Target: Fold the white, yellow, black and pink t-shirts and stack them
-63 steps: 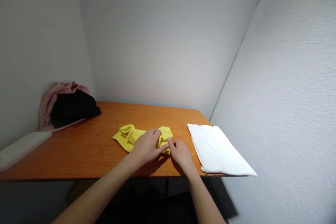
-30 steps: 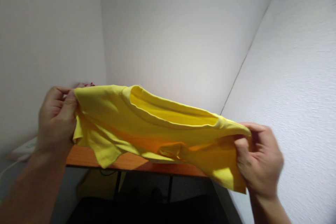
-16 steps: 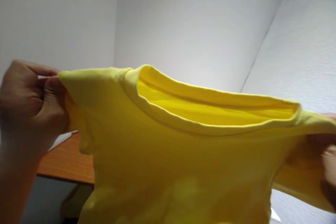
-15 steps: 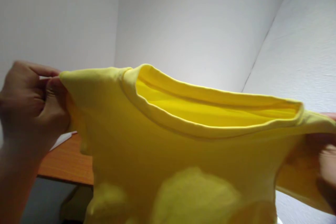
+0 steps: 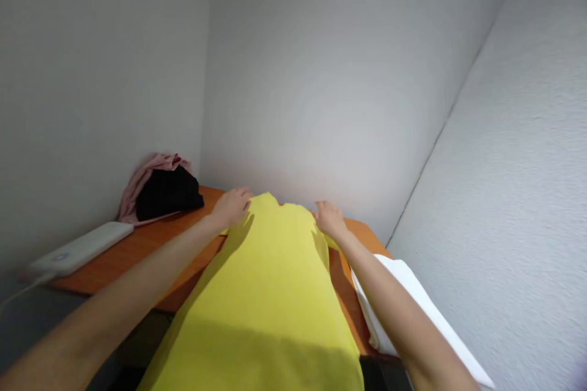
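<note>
A yellow T-shirt [image 5: 279, 275] stretches away from me over the table, its neckline at the far end and its lower part hanging over the front edge toward me. My left hand [image 5: 233, 206] is closed at the shirt's left shoulder, the fingertips slightly blurred. At the opposite shoulder, my right hand [image 5: 329, 219] pinches the yellow fabric between thumb and fingers. Both arms reach far forward along the sides of the shirt, and parts of the sleeves lie under the hands.
The brown wooden table [image 5: 183, 284] stands in a corner between pale walls. Pink cloth [image 5: 132, 192] and black cloth [image 5: 167, 194] lie bundled at the back left. A white device with a cable [image 5: 87, 247] sits at the left edge. Folded white cloth [image 5: 424, 308] lies at the right.
The T-shirt, held up close before me, has moved down and away onto the table. Both hands went forward with it and are now nearer each other; the tabletop things have come into view.
</note>
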A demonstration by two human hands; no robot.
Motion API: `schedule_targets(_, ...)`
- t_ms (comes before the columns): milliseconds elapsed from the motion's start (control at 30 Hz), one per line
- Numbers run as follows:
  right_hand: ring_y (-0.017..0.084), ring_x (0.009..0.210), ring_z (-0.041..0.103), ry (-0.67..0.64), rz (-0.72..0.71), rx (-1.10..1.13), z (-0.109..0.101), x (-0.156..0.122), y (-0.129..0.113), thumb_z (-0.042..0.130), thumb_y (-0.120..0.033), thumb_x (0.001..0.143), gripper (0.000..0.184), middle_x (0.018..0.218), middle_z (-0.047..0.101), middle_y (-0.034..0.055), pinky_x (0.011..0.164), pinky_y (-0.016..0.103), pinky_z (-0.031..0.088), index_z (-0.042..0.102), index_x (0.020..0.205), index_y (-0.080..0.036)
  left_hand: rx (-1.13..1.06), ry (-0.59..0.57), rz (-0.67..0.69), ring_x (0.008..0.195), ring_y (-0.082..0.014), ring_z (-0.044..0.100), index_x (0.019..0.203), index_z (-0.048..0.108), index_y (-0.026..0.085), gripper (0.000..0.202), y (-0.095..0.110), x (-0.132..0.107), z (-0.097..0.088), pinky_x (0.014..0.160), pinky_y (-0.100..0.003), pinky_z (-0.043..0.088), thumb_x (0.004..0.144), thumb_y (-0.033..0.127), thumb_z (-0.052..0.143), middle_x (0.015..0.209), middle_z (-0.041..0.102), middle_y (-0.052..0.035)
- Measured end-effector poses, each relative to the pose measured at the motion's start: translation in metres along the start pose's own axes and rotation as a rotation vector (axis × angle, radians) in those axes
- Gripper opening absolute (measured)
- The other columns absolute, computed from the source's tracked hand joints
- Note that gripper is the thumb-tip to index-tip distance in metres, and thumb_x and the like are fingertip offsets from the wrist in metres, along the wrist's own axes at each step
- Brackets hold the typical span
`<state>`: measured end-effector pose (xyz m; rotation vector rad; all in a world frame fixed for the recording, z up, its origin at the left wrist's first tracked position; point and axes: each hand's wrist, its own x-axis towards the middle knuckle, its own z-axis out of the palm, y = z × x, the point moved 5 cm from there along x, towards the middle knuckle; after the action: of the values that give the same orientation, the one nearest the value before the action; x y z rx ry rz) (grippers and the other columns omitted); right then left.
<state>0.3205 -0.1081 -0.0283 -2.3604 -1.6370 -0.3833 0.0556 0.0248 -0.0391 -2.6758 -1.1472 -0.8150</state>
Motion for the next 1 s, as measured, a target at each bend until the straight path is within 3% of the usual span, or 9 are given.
schedule_targets(67,0.029,0.137,0.037,-0.128,-0.020,0.011,0.052,-0.016,-0.008,0.040,-0.039,0.099,0.047,0.147,0.044,0.0160,0.108,0.043,0.031,0.047,0.140,-0.018,0.001,-0.158,-0.029,0.140,-0.0266,0.037,0.135,0.055,0.020,0.047,-0.002,-0.020,0.051,0.114,-0.044,0.028,0.095,0.037,0.037,0.151,0.043,-0.0098)
schedule_targets(133,0.029,0.144,0.025,-0.228,-0.017,0.024,0.092,-0.026,-0.010,0.033,-0.046,0.100,0.055,0.155,0.032,0.0143,0.112,0.044,0.025,0.039,0.146,-0.018,0.004,-0.284,-0.088,0.145,-0.0322,0.026,0.143,0.047,0.020,0.055,-0.010,-0.031,0.087,0.114,-0.052,0.024,0.096,0.045,0.034,0.156,0.034,-0.0114)
schedule_targets(200,0.030,0.146,0.017,-0.301,0.004,0.037,0.120,-0.028,-0.006,0.026,-0.053,0.100,0.063,0.159,0.021,0.0132,0.114,0.047,0.021,0.030,0.151,-0.018,0.004,-0.370,-0.154,0.146,-0.0365,0.019,0.149,0.037,0.021,0.061,-0.022,-0.034,0.109,0.113,-0.060,0.021,0.096,0.050,0.028,0.158,0.026,-0.0123)
schedule_targets(300,0.031,0.148,0.009,-0.369,0.049,0.051,0.144,-0.020,0.005,0.018,-0.062,0.097,0.071,0.161,0.012,0.0122,0.115,0.050,0.015,0.022,0.154,-0.018,0.002,-0.458,-0.218,0.146,-0.0395,0.017,0.152,0.029,0.024,0.066,-0.039,-0.028,0.130,0.111,-0.064,0.018,0.095,0.057,0.022,0.160,0.019,-0.0117)
schedule_targets(433,0.033,0.148,0.003,-0.407,0.100,0.061,0.161,-0.002,0.020,0.015,-0.069,0.094,0.078,0.162,0.008,0.0089,0.115,0.053,0.010,0.018,0.155,-0.020,0.005,-0.517,-0.245,0.145,-0.0403,0.018,0.152,0.030,0.028,0.071,-0.052,-0.017,0.152,0.112,-0.062,0.019,0.091,0.065,0.024,0.160,0.017,-0.0109)
schedule_targets(567,0.033,0.148,-0.001,-0.403,0.135,0.061,0.172,0.014,0.029,0.014,-0.071,0.092,0.080,0.162,0.004,0.0048,0.116,0.054,0.006,0.015,0.156,-0.023,0.020,-0.503,-0.241,0.147,-0.0380,0.016,0.152,0.028,0.029,0.073,-0.058,-0.004,0.168,0.114,-0.059,0.016,0.090,0.068,0.024,0.161,0.014,-0.0095)
schedule_targets(1000,0.031,0.148,0.000,-0.346,0.190,0.025,0.192,0.052,0.044,0.012,-0.073,0.090,0.081,0.162,0.003,0.0017,0.116,0.054,0.004,0.015,0.155,-0.025,0.069,-0.470,-0.219,0.148,-0.0323,0.015,0.152,0.025,0.031,0.072,-0.070,0.036,0.196,0.116,-0.053,0.016,0.091,0.067,0.022,0.162,0.014,-0.0058)
